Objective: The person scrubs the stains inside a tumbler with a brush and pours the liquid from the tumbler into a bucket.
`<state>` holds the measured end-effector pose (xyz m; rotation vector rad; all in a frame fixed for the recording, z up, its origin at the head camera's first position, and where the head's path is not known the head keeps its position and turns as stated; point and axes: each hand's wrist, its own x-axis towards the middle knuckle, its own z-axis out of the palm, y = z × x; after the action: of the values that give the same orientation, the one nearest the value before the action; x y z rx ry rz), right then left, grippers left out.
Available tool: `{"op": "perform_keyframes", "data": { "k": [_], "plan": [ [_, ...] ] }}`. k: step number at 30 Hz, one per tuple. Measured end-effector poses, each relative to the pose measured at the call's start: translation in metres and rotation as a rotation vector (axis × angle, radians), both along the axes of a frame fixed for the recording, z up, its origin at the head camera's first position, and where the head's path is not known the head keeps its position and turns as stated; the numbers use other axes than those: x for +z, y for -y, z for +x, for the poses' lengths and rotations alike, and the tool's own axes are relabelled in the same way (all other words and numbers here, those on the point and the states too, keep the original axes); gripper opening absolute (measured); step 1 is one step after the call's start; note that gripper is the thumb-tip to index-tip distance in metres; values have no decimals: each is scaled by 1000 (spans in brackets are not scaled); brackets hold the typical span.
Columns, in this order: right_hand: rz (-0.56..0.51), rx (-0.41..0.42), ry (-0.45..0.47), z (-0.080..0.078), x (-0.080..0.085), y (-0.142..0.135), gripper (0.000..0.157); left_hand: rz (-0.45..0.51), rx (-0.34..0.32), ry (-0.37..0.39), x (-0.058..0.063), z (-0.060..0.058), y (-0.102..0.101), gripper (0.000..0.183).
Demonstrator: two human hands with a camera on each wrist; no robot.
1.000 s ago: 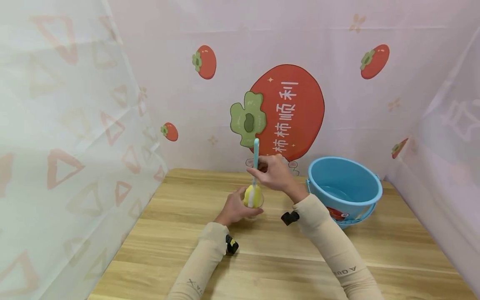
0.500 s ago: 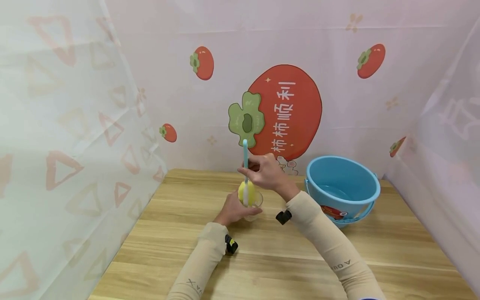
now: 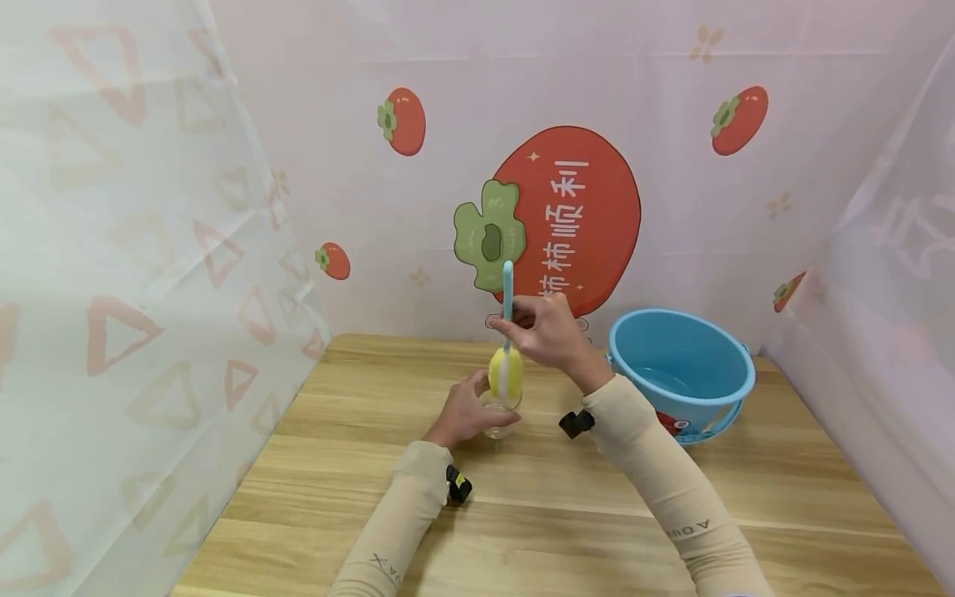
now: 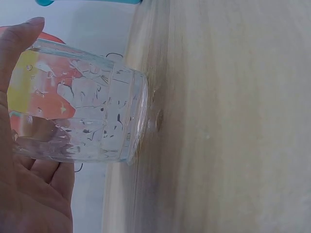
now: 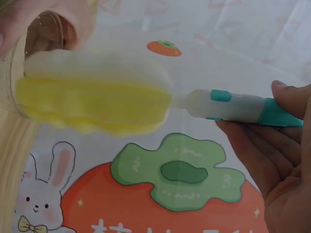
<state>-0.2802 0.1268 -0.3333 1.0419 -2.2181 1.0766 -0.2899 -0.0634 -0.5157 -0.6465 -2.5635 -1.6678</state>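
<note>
My left hand (image 3: 466, 413) grips a clear glass cup (image 4: 92, 104) with thumb and fingers on opposite sides. In the left wrist view the cup has water drops on its wall, and its base is right at the tabletop. My right hand (image 3: 550, 332) pinches the teal and white handle (image 5: 238, 106) of a sponge cup brush. The brush's yellow and white sponge head (image 5: 97, 97) points down, its tip at the mouth of the cup and most of it above the rim.
A blue bucket (image 3: 682, 390) with a handle stands at the right rear of the wooden table (image 3: 552, 531). Behind the table hangs a pale cloth backdrop (image 3: 477, 75) printed with persimmons, and similar cloth panels line both sides.
The brush head went from inside the cup toward its left side, then came back right and rose higher out of it. The left hand stays around the cup.
</note>
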Motion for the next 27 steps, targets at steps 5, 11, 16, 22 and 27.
{"op": "perform_keyframes", "data": {
  "k": [5, 11, 16, 22, 27],
  "plan": [
    [-4, 129, -19, 1, -13, 10, 7, -46, 19, -66, -2, -1, 2, 64],
    [-16, 137, 28, 6, -13, 8, 7, -44, 17, -53, -1, -2, 2, 67],
    [5, -6, 20, 1, -6, 3, 8, -12, 7, 11, 0, -2, 2, 80],
    [-19, 36, 64, -1, -19, 6, 11, -57, 23, -26, 0, -2, 2, 64],
    [-17, 54, 86, 2, -24, 2, 8, -52, 29, -6, 2, 0, 1, 69]
  ]
}}
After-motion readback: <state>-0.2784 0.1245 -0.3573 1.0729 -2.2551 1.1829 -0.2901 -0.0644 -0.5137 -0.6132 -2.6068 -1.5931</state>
